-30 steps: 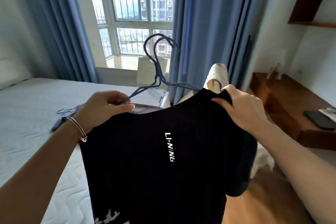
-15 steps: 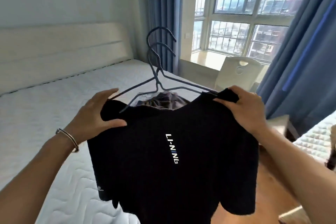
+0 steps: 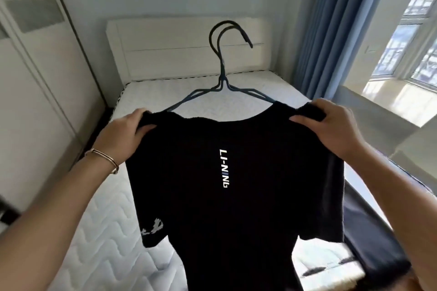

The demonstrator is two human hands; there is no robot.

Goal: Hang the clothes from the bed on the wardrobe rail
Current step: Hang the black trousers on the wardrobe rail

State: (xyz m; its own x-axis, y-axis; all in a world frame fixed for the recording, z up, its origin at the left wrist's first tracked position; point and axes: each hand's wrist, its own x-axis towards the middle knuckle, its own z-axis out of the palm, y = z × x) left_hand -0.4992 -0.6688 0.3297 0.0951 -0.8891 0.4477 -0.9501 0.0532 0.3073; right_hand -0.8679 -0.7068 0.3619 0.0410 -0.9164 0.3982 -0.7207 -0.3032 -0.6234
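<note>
While both hands hold it up, the black shirt (image 3: pixel 227 196) hangs flat and wide in front of the person. The left hand (image 3: pixel 120 134) is closed tight on the left shoulder of the shirt. The right hand (image 3: pixel 331 125) is closed tight on the right shoulder. Holding it at both shoulders keeps the shirt spread out, so it does not bunch up or slip off. A thin bracelet (image 3: pixel 104 159) sits on the left wrist.

Just above the collar, two dark hangers (image 3: pixel 223 66) stick up, one close behind the other. Their arms go down inside the neck of the shirt, so the shirt seems to be on them already. Whether the fingers pinch the hanger arms through the cloth, I cannot tell.

Past the shirt lies the bed (image 3: pixel 165 94) with its white wavy cover, and then the white headboard (image 3: pixel 165 52). On the left is a tall pale wardrobe door (image 3: pixel 35 78). The rail is not in sight. I think the shirt must go there next. Blue curtains (image 3: pixel 331 30) and a bright window (image 3: pixel 413 30) are on the right.
</note>
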